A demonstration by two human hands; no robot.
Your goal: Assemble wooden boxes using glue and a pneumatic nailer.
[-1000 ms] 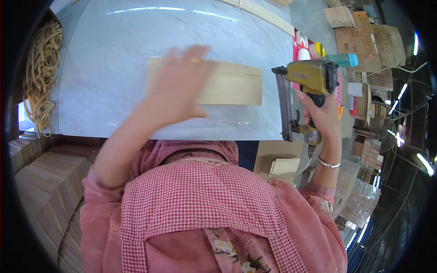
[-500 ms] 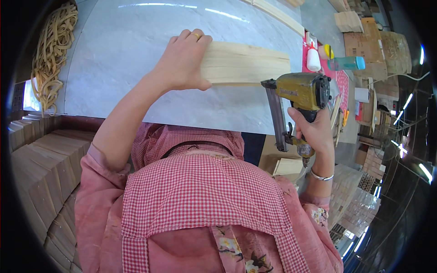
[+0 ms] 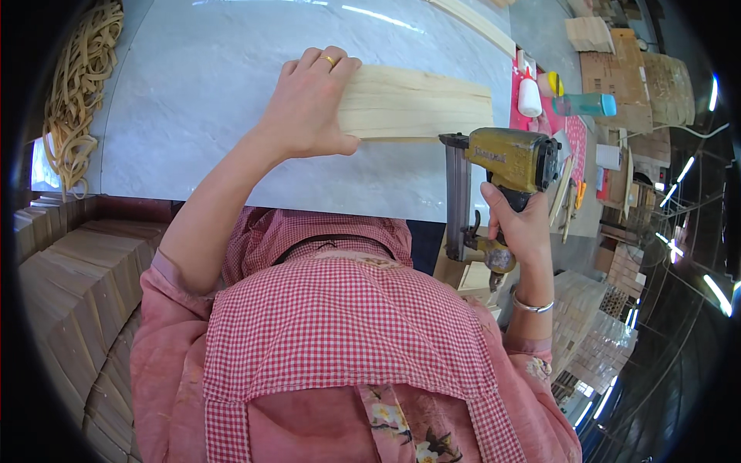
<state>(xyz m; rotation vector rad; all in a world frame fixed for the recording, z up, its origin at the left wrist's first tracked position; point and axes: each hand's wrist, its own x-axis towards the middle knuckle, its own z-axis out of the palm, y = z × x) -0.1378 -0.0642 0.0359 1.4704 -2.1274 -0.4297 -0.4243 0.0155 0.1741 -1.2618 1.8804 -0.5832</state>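
A pale wooden board (image 3: pixel 417 104) lies lengthwise on the white marbled tabletop (image 3: pixel 185 131). My left hand (image 3: pixel 315 100) is closed over the board's left end, thumb on the near edge and fingers over the far one. In my right hand (image 3: pixel 523 224) is a yellow and black pneumatic nail gun (image 3: pixel 505 158), my fingers wrapped round its handle. The gun's nose is at the near edge of the board, toward its right end; whether it touches the wood I cannot tell.
Tan straps (image 3: pixel 81 100) hang at the table's left edge, above stacked wooden pieces (image 3: pixel 85 285). To the right stand a white glue bottle (image 3: pixel 529 96), a yellow-lidded container (image 3: pixel 550 84) and a teal bottle (image 3: pixel 584 104). Long wooden strips (image 3: pixel 478 27) lie at the far edge.
The nail gun in my right hand has shifted slightly left, and its handle end has swung left and down. My left hand keeps its grip on the board.
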